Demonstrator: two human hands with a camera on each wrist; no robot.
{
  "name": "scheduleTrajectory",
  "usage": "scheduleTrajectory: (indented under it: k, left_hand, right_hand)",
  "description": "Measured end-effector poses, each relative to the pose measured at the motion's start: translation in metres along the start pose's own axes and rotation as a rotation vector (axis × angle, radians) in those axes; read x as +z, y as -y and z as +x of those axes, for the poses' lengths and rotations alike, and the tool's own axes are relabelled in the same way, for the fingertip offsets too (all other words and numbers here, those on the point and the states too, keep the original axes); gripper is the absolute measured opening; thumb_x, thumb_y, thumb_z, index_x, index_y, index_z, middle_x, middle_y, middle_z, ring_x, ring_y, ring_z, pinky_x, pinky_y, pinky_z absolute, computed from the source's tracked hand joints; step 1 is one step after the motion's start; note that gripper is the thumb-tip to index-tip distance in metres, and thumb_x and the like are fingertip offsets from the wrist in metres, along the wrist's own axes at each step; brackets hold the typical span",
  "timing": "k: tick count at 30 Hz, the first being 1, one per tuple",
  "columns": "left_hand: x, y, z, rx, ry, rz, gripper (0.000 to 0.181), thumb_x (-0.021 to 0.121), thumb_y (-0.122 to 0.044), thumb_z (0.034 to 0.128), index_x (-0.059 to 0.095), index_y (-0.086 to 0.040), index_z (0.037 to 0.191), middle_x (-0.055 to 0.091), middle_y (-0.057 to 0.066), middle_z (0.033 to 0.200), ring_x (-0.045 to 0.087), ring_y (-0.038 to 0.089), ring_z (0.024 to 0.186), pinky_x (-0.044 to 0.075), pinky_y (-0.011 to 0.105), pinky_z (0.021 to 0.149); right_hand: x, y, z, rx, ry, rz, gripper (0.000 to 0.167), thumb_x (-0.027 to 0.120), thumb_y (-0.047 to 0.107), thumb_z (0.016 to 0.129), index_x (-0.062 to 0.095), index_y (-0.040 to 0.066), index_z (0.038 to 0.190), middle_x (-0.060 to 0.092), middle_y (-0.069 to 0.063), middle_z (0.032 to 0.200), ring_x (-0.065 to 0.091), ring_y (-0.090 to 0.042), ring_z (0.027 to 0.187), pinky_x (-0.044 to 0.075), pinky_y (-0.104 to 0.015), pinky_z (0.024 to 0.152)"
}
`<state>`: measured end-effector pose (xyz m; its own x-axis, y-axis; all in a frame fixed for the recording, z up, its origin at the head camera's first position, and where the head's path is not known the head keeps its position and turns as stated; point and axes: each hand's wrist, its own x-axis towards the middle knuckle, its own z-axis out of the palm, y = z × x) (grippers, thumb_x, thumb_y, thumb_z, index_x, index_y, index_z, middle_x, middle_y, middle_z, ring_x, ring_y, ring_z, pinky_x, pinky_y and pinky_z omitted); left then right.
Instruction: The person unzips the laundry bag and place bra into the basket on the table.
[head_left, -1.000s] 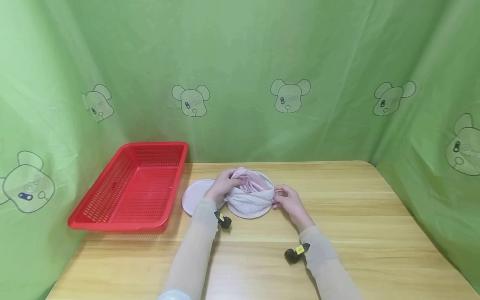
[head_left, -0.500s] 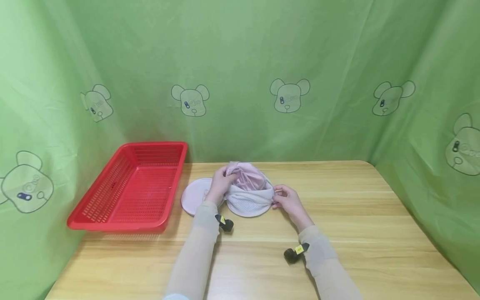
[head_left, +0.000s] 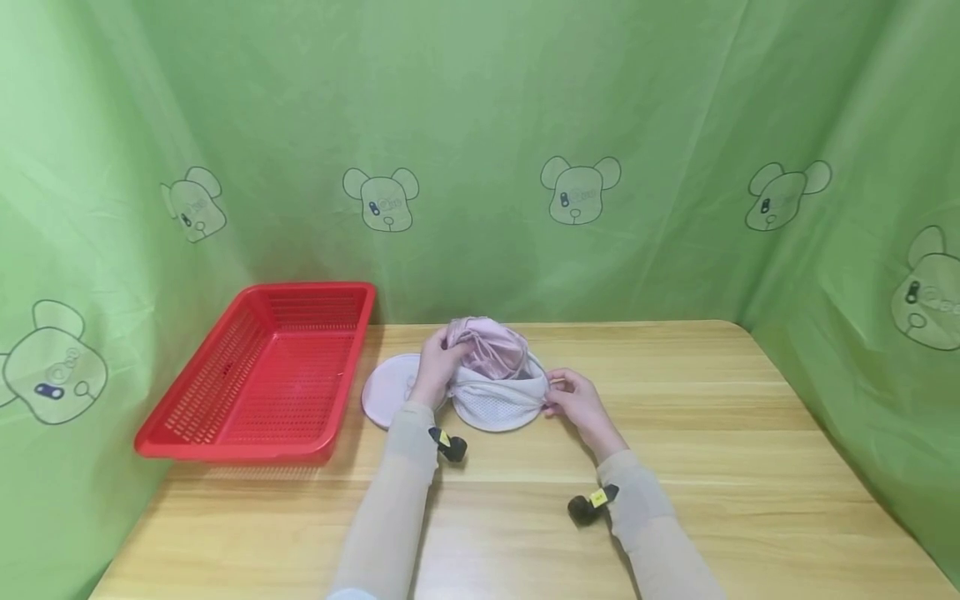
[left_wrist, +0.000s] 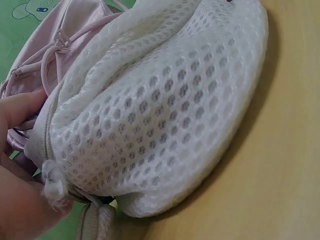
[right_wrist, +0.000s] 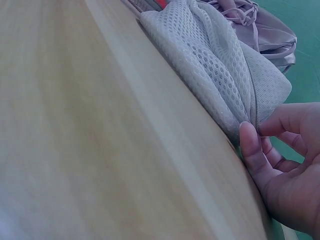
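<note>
A white mesh laundry bag (head_left: 497, 410) stands on the table with its round mouth unzipped. A satiny pink garment (head_left: 495, 348) with thin ties bulges above the bag's far rim; its lower part is hidden inside. My left hand (head_left: 437, 367) pinches the garment's left side, beside the bag's zipper edge (left_wrist: 47, 120). On the bag's right side, my right hand (head_left: 579, 403) pinches the rim between thumb and fingers, close by the zipper seam in the right wrist view. The bag's round lid (head_left: 386, 392) lies folded out to the left, partly behind my left hand.
A red plastic basket (head_left: 347, 400) with slotted walls stands at the left of the wooden table (head_left: 720, 467), close to the lid. Green curtains (head_left: 480, 92) printed with bear heads enclose the table at the back and both sides.
The pink garment has risen out of the bag and shifted up and left, my left hand moving with it. My right hand stays at the bag's right rim.
</note>
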<state>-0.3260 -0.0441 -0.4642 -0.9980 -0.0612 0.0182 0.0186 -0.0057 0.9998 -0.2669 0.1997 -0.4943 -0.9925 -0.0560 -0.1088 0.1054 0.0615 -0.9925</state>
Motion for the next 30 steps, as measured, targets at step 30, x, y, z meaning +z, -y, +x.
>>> scheduleTrajectory:
  k: [30]
  left_hand:
    - [0.0,-0.023,0.003,0.052,-0.089,-0.164,0.038,0.07,-0.004,0.0825,0.064,-0.012,0.12,0.066,0.005,0.121,0.06,0.017,0.111,0.047,0.031,0.103]
  right_hand:
    - [0.001,-0.001,0.001,-0.012,0.0,-0.003,0.034,0.054,-0.009,0.086,0.05,-0.011,0.12,0.062,-0.001,0.084,0.063,-0.014,0.067,0.058,-0.025,0.061]
